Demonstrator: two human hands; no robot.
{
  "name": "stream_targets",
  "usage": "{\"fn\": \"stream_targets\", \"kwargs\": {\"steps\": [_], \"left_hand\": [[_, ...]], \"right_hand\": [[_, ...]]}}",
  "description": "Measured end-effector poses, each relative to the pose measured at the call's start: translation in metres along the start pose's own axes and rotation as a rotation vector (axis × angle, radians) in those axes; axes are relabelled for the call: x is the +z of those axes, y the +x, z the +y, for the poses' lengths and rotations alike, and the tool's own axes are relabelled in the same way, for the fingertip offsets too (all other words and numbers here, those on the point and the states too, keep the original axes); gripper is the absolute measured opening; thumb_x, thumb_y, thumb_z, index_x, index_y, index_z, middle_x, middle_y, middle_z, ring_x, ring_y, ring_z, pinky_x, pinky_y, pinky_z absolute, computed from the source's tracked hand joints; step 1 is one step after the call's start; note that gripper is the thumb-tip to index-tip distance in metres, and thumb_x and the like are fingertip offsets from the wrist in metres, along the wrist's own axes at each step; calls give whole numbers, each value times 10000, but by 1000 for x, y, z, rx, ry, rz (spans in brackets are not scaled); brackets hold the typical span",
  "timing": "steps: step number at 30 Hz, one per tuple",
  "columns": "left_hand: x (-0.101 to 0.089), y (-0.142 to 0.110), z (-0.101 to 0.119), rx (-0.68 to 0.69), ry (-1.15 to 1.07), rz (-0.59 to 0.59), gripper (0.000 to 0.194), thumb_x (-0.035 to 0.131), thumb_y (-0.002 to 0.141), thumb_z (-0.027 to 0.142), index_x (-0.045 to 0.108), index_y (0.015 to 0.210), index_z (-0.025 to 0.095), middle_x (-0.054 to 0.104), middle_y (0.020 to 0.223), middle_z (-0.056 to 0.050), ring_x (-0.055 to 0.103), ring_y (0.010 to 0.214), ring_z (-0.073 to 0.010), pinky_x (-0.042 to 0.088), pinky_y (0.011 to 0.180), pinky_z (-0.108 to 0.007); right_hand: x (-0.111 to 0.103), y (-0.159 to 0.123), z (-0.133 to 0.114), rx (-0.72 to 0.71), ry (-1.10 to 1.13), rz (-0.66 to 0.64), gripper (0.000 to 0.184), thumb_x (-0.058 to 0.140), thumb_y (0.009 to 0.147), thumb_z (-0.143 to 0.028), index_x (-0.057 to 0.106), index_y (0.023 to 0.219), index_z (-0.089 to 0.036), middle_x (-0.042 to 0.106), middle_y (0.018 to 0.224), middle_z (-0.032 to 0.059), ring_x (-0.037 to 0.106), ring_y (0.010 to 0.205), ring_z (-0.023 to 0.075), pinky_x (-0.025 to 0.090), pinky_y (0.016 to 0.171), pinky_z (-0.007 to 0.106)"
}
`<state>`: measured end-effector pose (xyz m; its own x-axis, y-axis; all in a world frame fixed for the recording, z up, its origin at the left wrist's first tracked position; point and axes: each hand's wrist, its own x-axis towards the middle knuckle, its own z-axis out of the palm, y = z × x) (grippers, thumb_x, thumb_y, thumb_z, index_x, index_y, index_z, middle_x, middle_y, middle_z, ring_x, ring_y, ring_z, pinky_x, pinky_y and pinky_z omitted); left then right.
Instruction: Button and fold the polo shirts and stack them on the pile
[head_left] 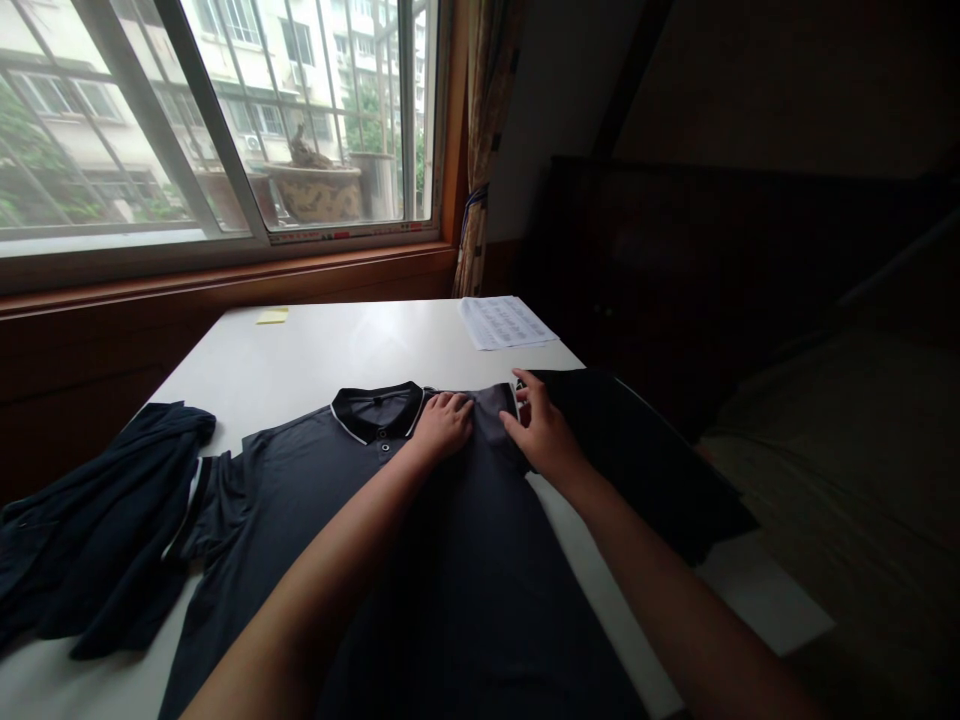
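Note:
A dark grey polo shirt [315,500] with a black, white-trimmed collar lies flat on the white table [322,350], front up. My left hand [444,424] rests on the shirt's right shoulder just beside the collar, fingers curled and pressing the cloth. My right hand [541,430] is at the shoulder's outer edge, fingers pinching the folded-in sleeve with its white-trimmed cuff. Both forearms reach over the shirt's body.
A crumpled dark garment [97,520] lies at the table's left edge. Another dark cloth [645,450] lies at the right, partly hanging off. A printed sheet [502,322] and a yellow note [272,316] lie at the far side under the window.

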<state>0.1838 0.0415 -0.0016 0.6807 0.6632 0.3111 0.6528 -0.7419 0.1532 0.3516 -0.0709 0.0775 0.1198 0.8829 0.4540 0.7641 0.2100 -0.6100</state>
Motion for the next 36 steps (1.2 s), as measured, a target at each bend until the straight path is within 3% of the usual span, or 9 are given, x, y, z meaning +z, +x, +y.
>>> {"fn": "stream_targets", "kwargs": {"steps": [6, 9, 11, 14, 18, 23, 26, 30, 36], "left_hand": [[-5, -1, -6, -42, -48, -45, 417, 585, 906, 369, 618, 1298, 232, 519, 1405, -130, 419, 1268, -359, 352, 1072, -502], [-9, -2, -13, -76, -110, -52, 419, 635, 872, 338, 630, 1282, 250, 537, 1381, -117, 433, 1245, -343, 374, 1062, -468], [-13, -3, -18, -104, -168, -45, 362, 610, 895, 333, 650, 1248, 267, 578, 1336, -93, 444, 1245, -321, 383, 1064, -433], [-21, -5, -23, -174, -272, -31, 291, 481, 976, 341, 694, 1144, 236, 654, 1215, -83, 522, 1192, -274, 413, 1048, -378], [-35, -11, -27, -286, -433, -50, 421, 313, 1039, 389, 671, 1144, 193, 723, 1084, -72, 659, 1022, -217, 491, 932, -309], [-45, -23, -32, -381, -570, -130, 555, 580, 907, 528, 546, 1346, 190, 745, 1001, -65, 705, 890, -228, 529, 788, -292], [-45, -25, -33, -402, -612, -153, 680, 743, 774, 373, 512, 1383, 180, 732, 932, -42, 696, 847, -224, 522, 753, -280], [-39, -25, -29, -453, -644, -121, 572, 669, 785, 213, 541, 1340, 161, 716, 948, -48, 682, 855, -204, 517, 776, -279], [-28, -24, -24, -486, -715, -146, 539, 631, 784, 184, 557, 1317, 154, 709, 902, -35, 676, 824, -184, 520, 752, -264]], "right_hand": [[30, -11, -21, 6, 321, -203, 669, 647, 854, -259, 354, 1454, -300, 659, 1113, 56, 690, 756, 173, 586, 784, 363], [35, -13, -16, 88, 556, -334, 540, 607, 897, -313, 410, 1399, -281, 680, 1093, 45, 730, 807, 176, 603, 802, 371], [30, -14, -5, 133, 566, -296, 412, 570, 924, -336, 497, 1321, -254, 688, 1061, 47, 737, 829, 181, 604, 808, 374], [12, -22, 15, 149, 371, -196, 279, 577, 917, -337, 610, 1175, -233, 691, 1033, 59, 717, 838, 189, 599, 774, 358], [-10, -46, 32, 95, 106, -290, 272, 652, 859, -322, 645, 1115, -231, 655, 1082, 71, 673, 850, 192, 580, 714, 327], [-7, -73, 31, 44, -87, -399, 338, 713, 806, -282, 628, 1132, -243, 632, 1040, 49, 646, 781, 181, 561, 728, 329], [6, -78, 25, 14, -198, -362, 209, 637, 841, -195, 628, 1046, -235, 640, 979, 46, 644, 809, 201, 535, 753, 330], [15, -79, 24, -28, -381, -305, 138, 553, 869, -126, 606, 945, -229, 666, 957, 58, 650, 886, 229, 491, 817, 331], [9, -83, 31, 69, -620, -276, 104, 527, 911, -161, 597, 960, -221, 675, 967, 65, 656, 852, 222, 447, 768, 307]]}}
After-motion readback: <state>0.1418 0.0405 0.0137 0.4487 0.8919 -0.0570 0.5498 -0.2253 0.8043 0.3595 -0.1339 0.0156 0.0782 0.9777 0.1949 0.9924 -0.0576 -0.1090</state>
